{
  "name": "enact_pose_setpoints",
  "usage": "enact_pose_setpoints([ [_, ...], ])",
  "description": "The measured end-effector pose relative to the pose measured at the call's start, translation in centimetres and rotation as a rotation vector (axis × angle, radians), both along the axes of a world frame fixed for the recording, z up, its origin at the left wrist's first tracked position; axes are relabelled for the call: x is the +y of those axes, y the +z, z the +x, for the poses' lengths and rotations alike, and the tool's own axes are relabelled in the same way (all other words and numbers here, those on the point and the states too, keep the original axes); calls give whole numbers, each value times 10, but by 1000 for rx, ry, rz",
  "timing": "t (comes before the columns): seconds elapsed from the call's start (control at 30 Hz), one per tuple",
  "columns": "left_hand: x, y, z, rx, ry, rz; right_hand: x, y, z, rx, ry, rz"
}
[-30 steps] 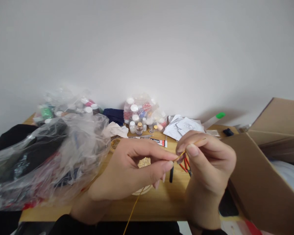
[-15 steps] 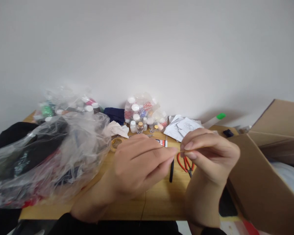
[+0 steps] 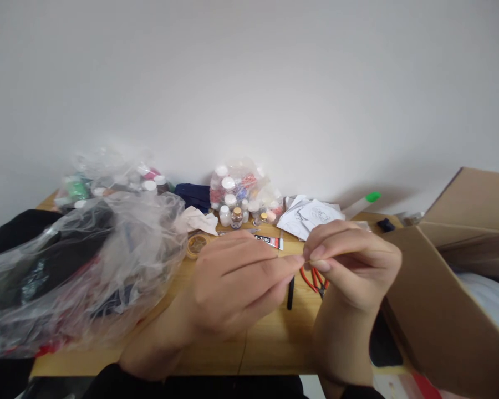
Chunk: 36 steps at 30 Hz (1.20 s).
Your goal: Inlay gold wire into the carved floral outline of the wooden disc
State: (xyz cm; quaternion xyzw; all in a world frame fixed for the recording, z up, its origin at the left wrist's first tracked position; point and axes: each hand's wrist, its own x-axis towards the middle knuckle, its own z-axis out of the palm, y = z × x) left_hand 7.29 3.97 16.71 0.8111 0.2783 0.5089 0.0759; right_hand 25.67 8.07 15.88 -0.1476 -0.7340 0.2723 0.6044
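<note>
My left hand (image 3: 237,282) reaches in from the left, back side up, its thumb and forefinger pinched together at the tips. My right hand (image 3: 351,266) faces it with thumb and forefinger also pinched, and the fingertips of both hands meet. Between them is a thin gold-coloured wire (image 3: 307,261), mostly covered by the fingers. A fine strand trails below my left hand across the table's front edge. Just beyond my right wrist lie red-handled pliers (image 3: 308,279), partly hidden. A slim black stick (image 3: 290,293) rests on the wood beside them.
A glue tube (image 3: 270,241), a gold spool (image 3: 197,245) and small bottles (image 3: 237,217) stand beyond my hands. Plastic bags (image 3: 120,266) cover the left. Drawn papers (image 3: 310,215) lie at the back. An open cardboard box (image 3: 444,310) borders the right.
My right hand has shifted slightly left, so the fingertips are closer together and less wire shows between them. The glue tube's label shows more.
</note>
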Motion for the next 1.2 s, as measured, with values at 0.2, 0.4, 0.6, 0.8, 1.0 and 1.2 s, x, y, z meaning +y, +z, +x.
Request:
enact_pose_setpoints([
  [0.2, 0, 1, 1, 14, -9, 30, -3, 1, -3, 38, -18, 8],
  [0.4, 0, 2, 2, -16, -27, 12, 0, -1, -2, 51, 0, 29],
  [0.6, 0, 1, 2, -17, -14, 0, -2, -3, -4, 81, -83, 21],
  [0.8, 1, 0, 2, 7, -32, 21, -3, -2, -1, 95, -28, -61],
  [1.0, 1, 1, 2, 10, -40, 21, -3, -1, 0, 157, 60, -124],
  [1.2, 1, -1, 4, -12, -40, 21, -4, -1, -1, 185, 96, -200],
])
